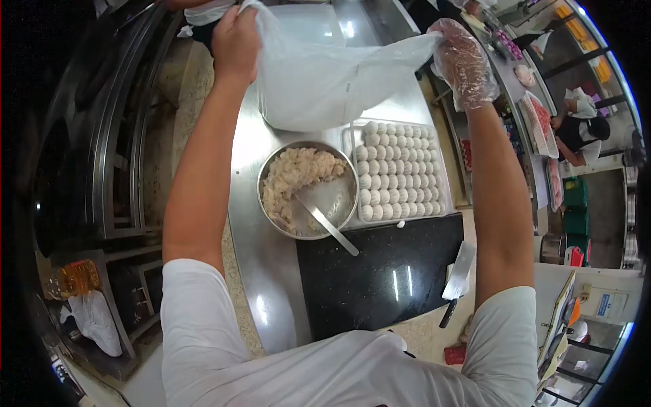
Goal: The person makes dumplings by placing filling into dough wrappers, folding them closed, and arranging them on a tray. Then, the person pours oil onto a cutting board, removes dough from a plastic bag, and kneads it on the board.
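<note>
Both arms reach far forward, stretching a translucent plastic sheet (325, 81) between the hands. My left hand (236, 44), bare, is closed on the sheet's left end. My right hand (464, 61), in a clear plastic glove, pinches its right end. The sheet hangs over a pale container behind it. Nearer to me, a round metal bowl (262, 197) holds a pale, lumpy filling (298, 169) with a metal spatula (325, 222) resting in it. Right of the bowl, a tray (444, 169) carries rows of white round dumplings (397, 169).
A black board (380, 271) lies on the steel table (264, 285) nearest me. At its right edge rests a cleaver (459, 275). A co-worker in a dark cap (583, 136) is at the far right. An oil bottle (73, 278) stands at the lower left.
</note>
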